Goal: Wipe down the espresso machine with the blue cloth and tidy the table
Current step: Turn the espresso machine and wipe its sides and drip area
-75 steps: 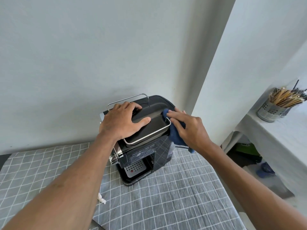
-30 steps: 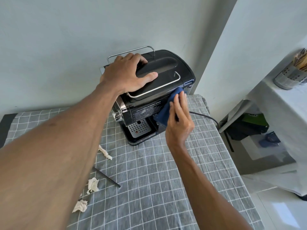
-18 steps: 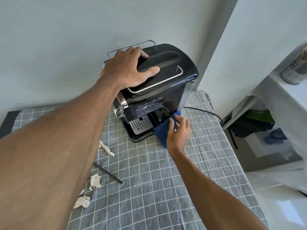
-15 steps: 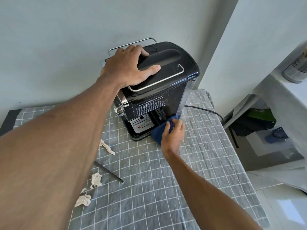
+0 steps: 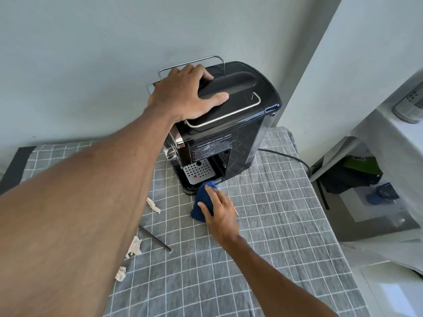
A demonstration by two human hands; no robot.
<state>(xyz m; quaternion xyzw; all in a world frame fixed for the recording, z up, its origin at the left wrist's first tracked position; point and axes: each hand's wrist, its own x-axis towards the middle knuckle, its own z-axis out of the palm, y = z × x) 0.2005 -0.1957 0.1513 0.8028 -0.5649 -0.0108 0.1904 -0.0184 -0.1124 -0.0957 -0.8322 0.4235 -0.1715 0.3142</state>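
Step in hand: wipe, low front. Left hand (image 5: 185, 97) lies flat atop black espresso machine (image 5: 225, 124); right hand (image 5: 220, 213) grips wadded blue cloth (image 5: 202, 200) at its base. Next, prob.: clear paper scraps (image 5: 135, 245) w/ care.

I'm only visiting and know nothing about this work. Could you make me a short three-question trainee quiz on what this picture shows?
1. True or false: the left hand rests on top of the espresso machine.
2. Where is the blue cloth? A) on the machine's top B) at the machine's base, on the tablecloth C) on the floor
3. Fill in: crumpled paper scraps lie near a thin dark ____.

Key: 1 true. 2 B; the right hand holds it there. 3 rod.
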